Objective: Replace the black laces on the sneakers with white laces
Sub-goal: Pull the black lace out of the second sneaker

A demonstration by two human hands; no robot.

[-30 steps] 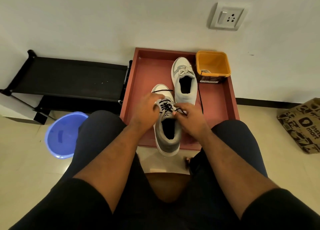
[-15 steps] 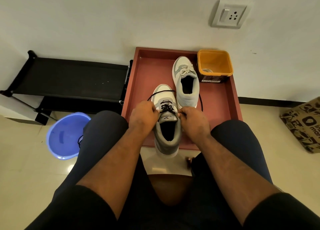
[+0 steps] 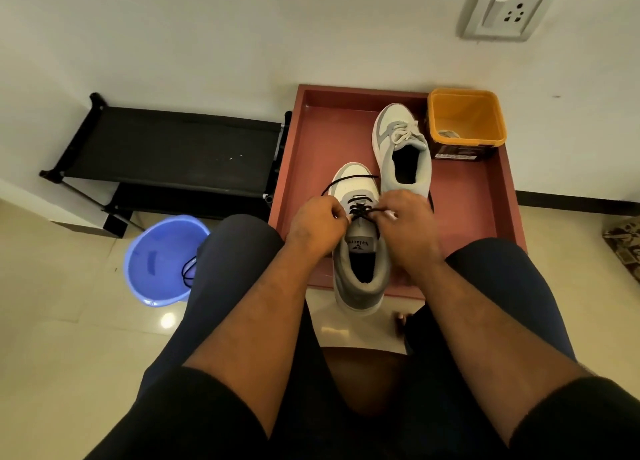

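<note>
A grey and white sneaker (image 3: pixel 360 269) with a black lace (image 3: pixel 360 210) lies heel toward me at the near edge of a red tray (image 3: pixel 322 140). My left hand (image 3: pixel 317 224) grips the shoe's left side at the eyelets, fingers curled on the lace. My right hand (image 3: pixel 407 220) pinches the black lace on the right side. A loose loop of that lace arcs over the toe. A second sneaker (image 3: pixel 403 147) with white laces sits farther back on the tray.
An orange tub (image 3: pixel 465 123) holding a white lace stands at the tray's back right. A blue bucket (image 3: pixel 162 262) with a black lace in it sits on the floor to the left, before a black shoe rack (image 3: pixel 173 147). A patterned bag (image 3: pixel 623 244) lies far right.
The lace has loosened down the shoe: fewer crossings remain, the tongue label now shows, and a loose loop lies over the toe. Both hands stayed at the eyelets.
</note>
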